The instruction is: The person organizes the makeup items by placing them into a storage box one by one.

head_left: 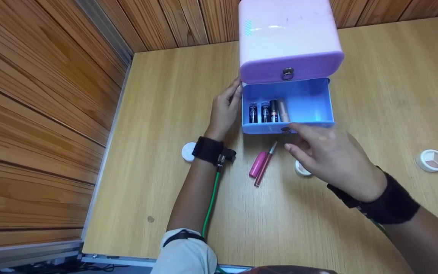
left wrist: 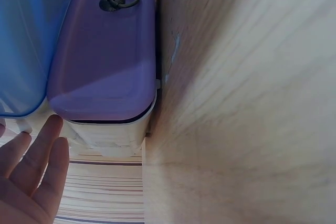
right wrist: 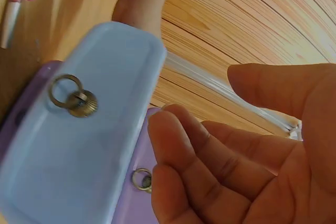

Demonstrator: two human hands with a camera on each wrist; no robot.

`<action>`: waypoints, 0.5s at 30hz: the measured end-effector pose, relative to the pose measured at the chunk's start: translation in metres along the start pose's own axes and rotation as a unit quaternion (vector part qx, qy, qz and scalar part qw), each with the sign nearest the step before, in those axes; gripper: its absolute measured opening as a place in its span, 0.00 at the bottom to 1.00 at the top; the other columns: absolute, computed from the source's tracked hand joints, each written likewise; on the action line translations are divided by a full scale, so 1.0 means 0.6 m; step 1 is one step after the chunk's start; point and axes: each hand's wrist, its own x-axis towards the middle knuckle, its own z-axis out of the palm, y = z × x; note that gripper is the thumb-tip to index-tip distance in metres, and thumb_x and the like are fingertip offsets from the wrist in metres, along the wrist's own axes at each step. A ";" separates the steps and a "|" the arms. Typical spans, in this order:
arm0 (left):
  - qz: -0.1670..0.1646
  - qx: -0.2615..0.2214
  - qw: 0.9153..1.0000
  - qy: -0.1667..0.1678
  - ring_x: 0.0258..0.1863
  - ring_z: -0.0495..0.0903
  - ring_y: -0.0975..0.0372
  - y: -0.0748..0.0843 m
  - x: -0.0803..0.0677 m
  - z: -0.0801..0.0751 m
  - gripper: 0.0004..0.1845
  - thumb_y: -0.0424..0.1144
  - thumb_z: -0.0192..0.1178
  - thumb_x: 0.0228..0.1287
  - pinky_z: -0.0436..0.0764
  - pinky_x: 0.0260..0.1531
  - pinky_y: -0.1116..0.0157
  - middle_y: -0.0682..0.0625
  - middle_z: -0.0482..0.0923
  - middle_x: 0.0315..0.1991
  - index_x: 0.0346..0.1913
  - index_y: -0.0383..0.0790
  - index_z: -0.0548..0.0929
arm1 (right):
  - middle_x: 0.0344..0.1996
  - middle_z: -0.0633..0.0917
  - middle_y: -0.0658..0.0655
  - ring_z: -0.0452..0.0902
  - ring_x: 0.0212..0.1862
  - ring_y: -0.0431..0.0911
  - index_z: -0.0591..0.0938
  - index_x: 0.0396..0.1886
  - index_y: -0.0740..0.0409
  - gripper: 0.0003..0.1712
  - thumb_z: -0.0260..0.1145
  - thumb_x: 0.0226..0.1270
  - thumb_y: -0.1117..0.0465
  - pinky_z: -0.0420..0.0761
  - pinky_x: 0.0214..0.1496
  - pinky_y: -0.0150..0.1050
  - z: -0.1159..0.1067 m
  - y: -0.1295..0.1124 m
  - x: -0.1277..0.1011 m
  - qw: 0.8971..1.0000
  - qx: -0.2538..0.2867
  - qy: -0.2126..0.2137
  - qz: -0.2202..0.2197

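Observation:
A small pink-and-purple drawer box (head_left: 287,30) stands at the back of the table, its blue drawer (head_left: 314,102) pulled out. Several dark lipstick tubes (head_left: 265,112) and a greyish tube (head_left: 283,110) lie in the drawer's left part. My left hand (head_left: 224,110) rests its extended fingers against the box's left side. At the drawer's front edge is my right hand (head_left: 333,156), index fingertip at the rim near the ring pull (head_left: 286,130). The right wrist view shows thumb and fingers (right wrist: 176,140) apart and loosely bent, with nothing between them.
In front of the drawer lie a pink tube (head_left: 257,164) and a slim reddish pencil-like stick (head_left: 265,165). A round white pot (head_left: 302,168) is partly behind my right hand; another pot (head_left: 432,160) sits far right. A white disc (head_left: 189,152) lies by my left wrist.

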 end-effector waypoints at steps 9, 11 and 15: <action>-0.017 -0.007 1.000 -0.003 0.65 0.65 0.72 0.001 -0.003 -0.005 0.23 0.46 0.47 0.76 0.66 0.61 0.76 0.51 0.66 0.68 0.69 0.43 0.69 | 0.33 0.86 0.58 0.80 0.26 0.45 0.82 0.53 0.64 0.23 0.70 0.64 0.55 0.79 0.18 0.39 0.067 -0.009 -0.026 0.999 -0.028 -0.014 -0.010; -0.014 -0.006 1.000 -0.003 0.65 0.65 0.71 0.001 -0.003 -0.005 0.23 0.46 0.47 0.77 0.65 0.61 0.76 0.49 0.66 0.69 0.69 0.43 0.69 | 0.36 0.86 0.60 0.80 0.26 0.47 0.82 0.52 0.66 0.23 0.70 0.63 0.55 0.81 0.21 0.41 0.082 -0.005 -0.027 0.999 -0.033 -0.014 -0.021; -0.017 -0.005 1.000 -0.005 0.65 0.64 0.72 0.001 -0.002 -0.004 0.23 0.46 0.47 0.76 0.65 0.61 0.76 0.50 0.66 0.69 0.69 0.44 0.69 | 0.42 0.84 0.64 0.83 0.30 0.52 0.82 0.51 0.68 0.26 0.73 0.61 0.53 0.84 0.26 0.47 0.108 0.002 -0.024 0.999 -0.038 -0.021 -0.031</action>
